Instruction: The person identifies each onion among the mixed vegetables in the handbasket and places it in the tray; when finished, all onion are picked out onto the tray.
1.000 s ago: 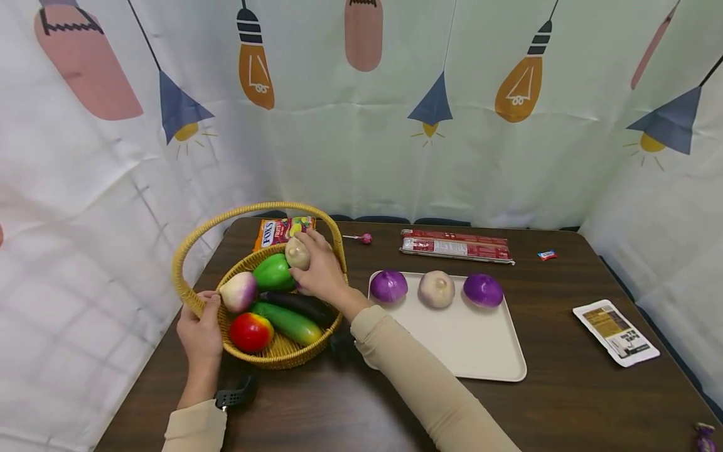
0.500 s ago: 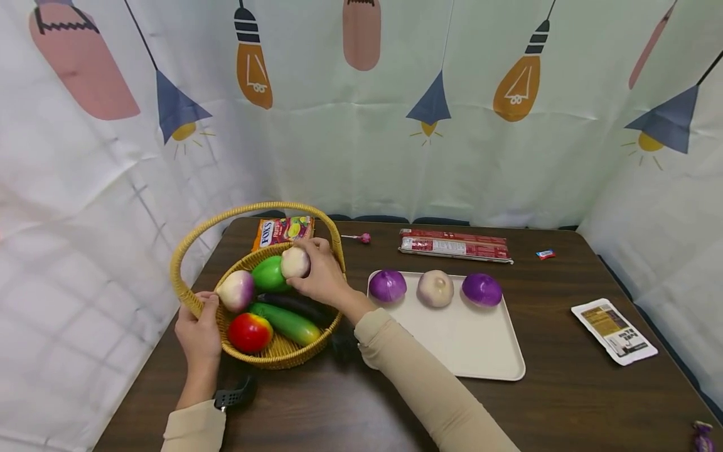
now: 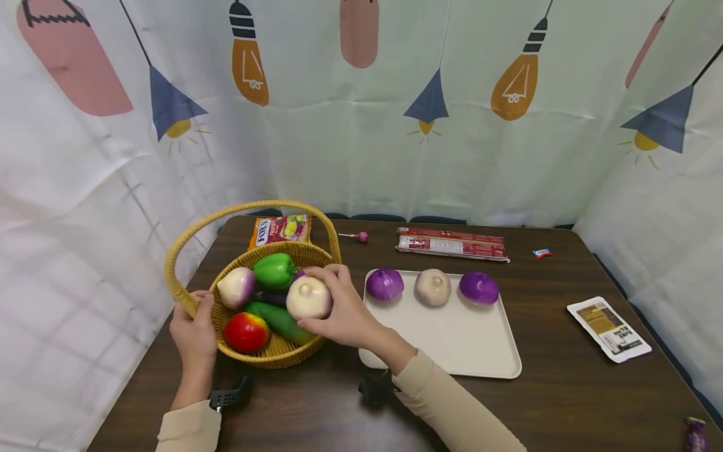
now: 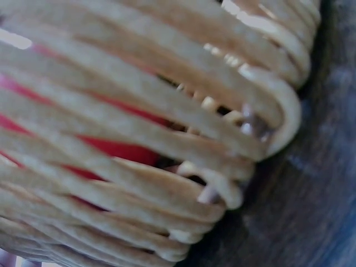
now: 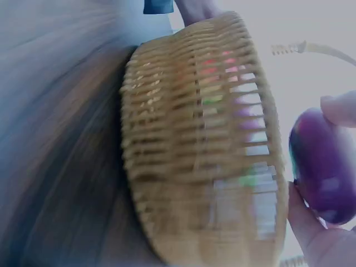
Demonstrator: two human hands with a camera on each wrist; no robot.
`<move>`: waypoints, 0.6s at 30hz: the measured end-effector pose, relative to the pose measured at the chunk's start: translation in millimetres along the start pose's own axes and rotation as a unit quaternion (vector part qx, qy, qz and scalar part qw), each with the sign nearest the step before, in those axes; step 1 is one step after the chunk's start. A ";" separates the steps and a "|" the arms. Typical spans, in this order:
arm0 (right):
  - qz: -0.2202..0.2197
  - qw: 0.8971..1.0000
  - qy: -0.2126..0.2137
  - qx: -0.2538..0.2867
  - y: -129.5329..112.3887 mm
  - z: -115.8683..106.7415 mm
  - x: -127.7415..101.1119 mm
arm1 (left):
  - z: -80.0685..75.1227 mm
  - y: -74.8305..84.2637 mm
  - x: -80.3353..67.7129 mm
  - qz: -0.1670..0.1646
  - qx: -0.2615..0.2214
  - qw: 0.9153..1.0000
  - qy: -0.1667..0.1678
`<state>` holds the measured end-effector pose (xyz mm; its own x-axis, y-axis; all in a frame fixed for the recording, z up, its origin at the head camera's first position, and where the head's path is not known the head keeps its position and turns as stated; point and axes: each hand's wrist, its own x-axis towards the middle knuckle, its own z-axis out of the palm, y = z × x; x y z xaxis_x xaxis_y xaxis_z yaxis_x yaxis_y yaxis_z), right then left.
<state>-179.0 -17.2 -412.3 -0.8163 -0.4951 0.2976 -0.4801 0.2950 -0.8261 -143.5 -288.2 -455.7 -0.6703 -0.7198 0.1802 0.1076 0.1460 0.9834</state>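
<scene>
My right hand (image 3: 356,317) grips a white and purple turnip (image 3: 308,297) over the right side of a yellow wicker basket (image 3: 271,362). In the right wrist view the turnip's purple side (image 5: 322,167) shows between thumb and fingers, just beyond the rim. With my left hand (image 3: 193,333) I hold the basket at its left side, where the handle (image 3: 179,292) meets the rim. Inside lie another turnip (image 3: 236,287), a green bell pepper (image 3: 274,271), a dark eggplant (image 3: 271,298), a long green vegetable (image 3: 277,319) and a red-yellow fruit (image 3: 246,333). Woven wall (image 4: 139,122) fills the left wrist view.
Right of the basket, a white tray (image 3: 446,345) bears three turnip-like vegetables in a row along its back. Behind stand a candy bag (image 3: 280,230), a lollipop (image 3: 361,236) and a long red packet (image 3: 452,243). A white pouch (image 3: 609,329) lies at the right.
My right hand has lifted the turnip from the back of the basket and brought it nearer and to the right. My left hand keeps its hold on the basket.
</scene>
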 end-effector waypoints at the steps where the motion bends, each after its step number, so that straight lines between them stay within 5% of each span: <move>1: 0.005 1.000 0.002 0.009 1.8 -4.9 -5.9 | 0.1 -0.2 -0.1 0.001 0.002 1.000 0.001; 12: 0.022 0.999 0.021 0.017 30.3 -59.9 -50.1 | -3.4 1.3 -0.5 -0.012 -0.004 1.000 -0.003; 18: 0.067 0.997 0.014 0.030 52.1 -85.0 -66.9 | -1.0 1.5 0.6 -0.013 -0.009 1.000 0.000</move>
<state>-176.8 100.8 -434.6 -0.8811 -0.4307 0.1952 -0.3467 0.3077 -0.8861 -143.0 -289.2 -454.0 -0.6732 -0.7233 0.1539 0.1022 0.1151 0.9881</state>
